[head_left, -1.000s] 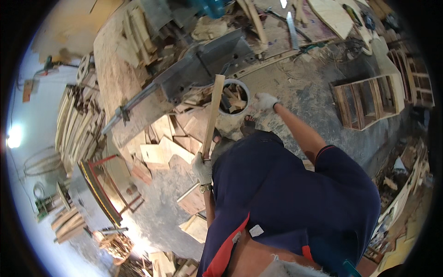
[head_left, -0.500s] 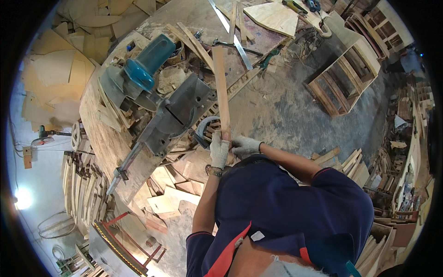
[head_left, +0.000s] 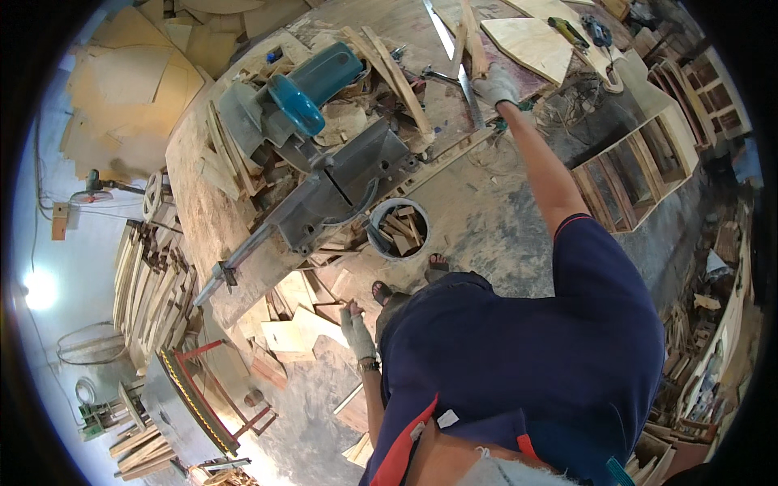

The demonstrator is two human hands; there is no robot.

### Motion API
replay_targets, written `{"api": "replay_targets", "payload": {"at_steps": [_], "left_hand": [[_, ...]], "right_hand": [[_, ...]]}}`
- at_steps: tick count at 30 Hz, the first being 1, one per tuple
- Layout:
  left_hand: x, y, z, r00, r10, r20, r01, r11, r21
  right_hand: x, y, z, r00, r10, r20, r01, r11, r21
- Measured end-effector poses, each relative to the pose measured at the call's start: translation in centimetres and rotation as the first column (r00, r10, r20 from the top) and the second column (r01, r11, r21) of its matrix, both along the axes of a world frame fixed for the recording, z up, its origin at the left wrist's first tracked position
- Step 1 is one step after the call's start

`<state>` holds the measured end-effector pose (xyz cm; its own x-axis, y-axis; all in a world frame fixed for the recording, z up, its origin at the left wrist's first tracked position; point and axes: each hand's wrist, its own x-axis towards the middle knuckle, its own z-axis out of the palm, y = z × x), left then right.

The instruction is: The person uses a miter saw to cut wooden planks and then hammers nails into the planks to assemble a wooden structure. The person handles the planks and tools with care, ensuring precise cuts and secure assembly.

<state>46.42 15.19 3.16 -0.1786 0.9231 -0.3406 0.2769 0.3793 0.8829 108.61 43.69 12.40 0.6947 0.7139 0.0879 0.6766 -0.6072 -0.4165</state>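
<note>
Head view: my right hand [head_left: 496,86] is stretched out over the bench [head_left: 193,154], gloved fingers closed about the near end of a wooden strip [head_left: 476,44], though how firmly they press I cannot tell. My left hand [head_left: 356,332], also gloved, hangs low beside my thigh, its fingers loose and holding nothing. The strip lies at the bench's far side, pointing away from me, between a shorter stick [head_left: 458,50] on its left and a pale panel [head_left: 531,49] on its right; a steel ruler [head_left: 470,101] runs slantwise just to the left of my glove. With my arm at such reach, I judge it best to have the strip well balanced in my grip, move it level and slowly, and mind its far end, which could nudge the ruler or the stick askew. Bringing my body nearer would, I think, spare my shoulder and steady the wrist. My sleeve and forearm do well to be clear of the saw [head_left: 328,77], as they are here. As for looks, the strip is narrow, straight and light brown, with plain, unpainted faces. Its far end runs to the top of the view, so I cannot tell its full length, and finer grain or flaws are too small to make out.
</note>
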Motion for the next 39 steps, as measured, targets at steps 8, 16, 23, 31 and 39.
{"api": "replay_targets", "payload": {"at_steps": [8, 16, 23, 31, 39], "left_hand": [[-3.1, -4.8, 0.2, 0.952, 0.303, 0.033, -0.300, 0.950, -0.082], [-3.5, -5.5, 0.6, 0.967, 0.254, 0.029, -0.252, 0.965, -0.076], [-2.1, -1.8, 0.9, 0.985, 0.140, 0.104, -0.132, 0.988, -0.082], [2.3, 6.3, 2.7, 0.967, -0.224, 0.120, 0.222, 0.975, 0.029], [7.3, 9.0, 3.3, 0.860, -0.500, 0.101, 0.497, 0.866, 0.057]], "right_hand": [[-11.2, 5.1, -11.3, 0.926, 0.320, -0.201, -0.355, 0.919, -0.173], [-9.7, 4.2, -9.0, 0.683, 0.324, -0.655, -0.477, 0.876, -0.064], [-12.7, -9.2, -9.5, -0.238, 0.412, -0.880, -0.088, 0.893, 0.442], [-20.6, -23.6, -11.9, -0.462, 0.279, -0.842, -0.231, 0.879, 0.418], [-21.4, -29.6, -16.6, -0.576, 0.210, -0.790, -0.120, 0.934, 0.335]]}}
